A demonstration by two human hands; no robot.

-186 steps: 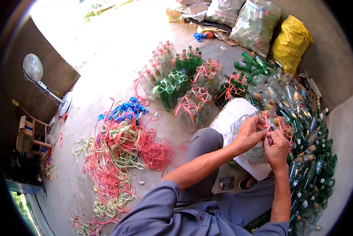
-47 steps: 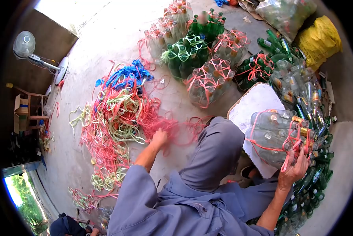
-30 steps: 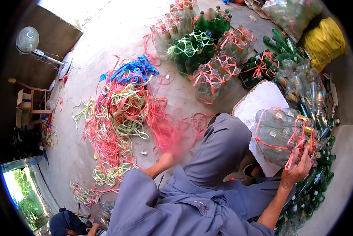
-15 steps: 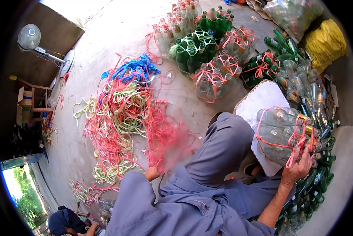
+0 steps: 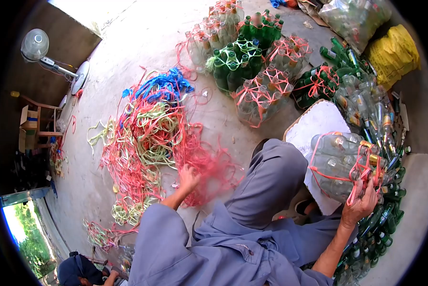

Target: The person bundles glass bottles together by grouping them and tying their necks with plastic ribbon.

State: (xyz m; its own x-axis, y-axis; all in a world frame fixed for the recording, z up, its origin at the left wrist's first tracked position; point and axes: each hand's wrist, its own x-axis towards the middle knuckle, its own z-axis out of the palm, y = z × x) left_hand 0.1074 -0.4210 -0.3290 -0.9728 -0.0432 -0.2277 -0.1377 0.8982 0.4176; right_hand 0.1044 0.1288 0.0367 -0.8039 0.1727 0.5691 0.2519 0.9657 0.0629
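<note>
On the white board (image 5: 320, 121) lies a bundle of clear bottles (image 5: 335, 155) on its side, with red twine around the bodies and necks. My right hand (image 5: 360, 202) is closed on the red twine (image 5: 353, 193) by the bottle necks. At the edge of the tangled twine pile (image 5: 152, 131), my left hand (image 5: 189, 178) is over loose red strands (image 5: 209, 164), its fingers slightly bent and apart. Whether a strand lies between them is too small to tell.
Tied bottle bundles (image 5: 264, 97) stand ahead, some green (image 5: 233, 71). Loose bottles (image 5: 366, 105) are heaped at right, below a yellow sack (image 5: 394, 55). A fan (image 5: 35, 45) and wooden chair (image 5: 47, 126) are at left. Another person (image 5: 78, 269) is at lower left.
Both hands were at the bottle necks earliest; my left hand has since gone to the twine pile. It moved down towards my body, then back up. My right hand stays at the necks.
</note>
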